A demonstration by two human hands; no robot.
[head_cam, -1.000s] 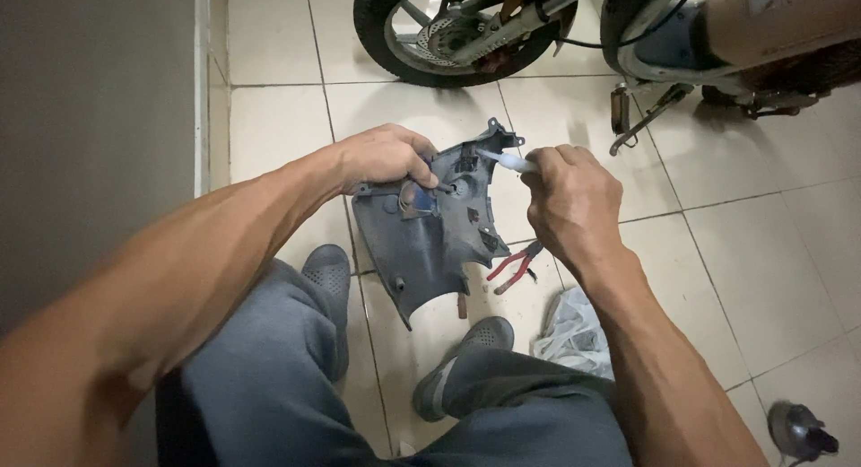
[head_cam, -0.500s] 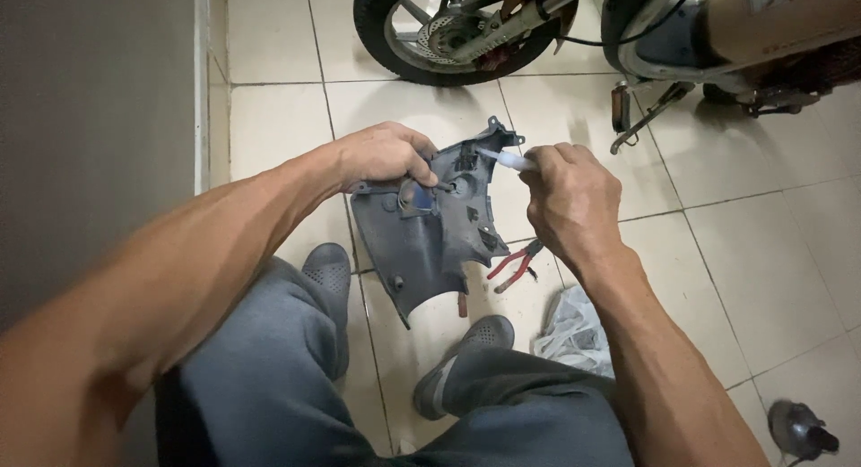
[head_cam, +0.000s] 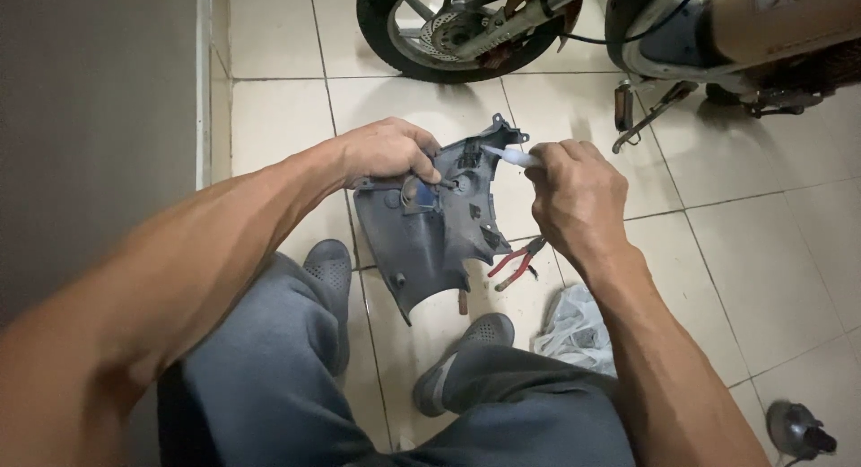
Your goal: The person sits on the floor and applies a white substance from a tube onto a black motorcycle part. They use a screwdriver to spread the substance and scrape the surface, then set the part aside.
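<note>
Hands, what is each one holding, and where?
Left hand grips the grey plastic panel by its upper edge; right hand holds a small white tube by its rear end.

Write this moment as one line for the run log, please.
left hand: grips grey plastic panel | right hand: holds white tube, tip at panel | floor: red pliers

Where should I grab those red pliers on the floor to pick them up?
Take the pliers by the red handles, at the lower left end. They lie flat on the tiled floor, handles spread apart and pointing toward the shoe, dark jaws pointing away. Coming from above on the near side, fingers could close both handles together.
</note>
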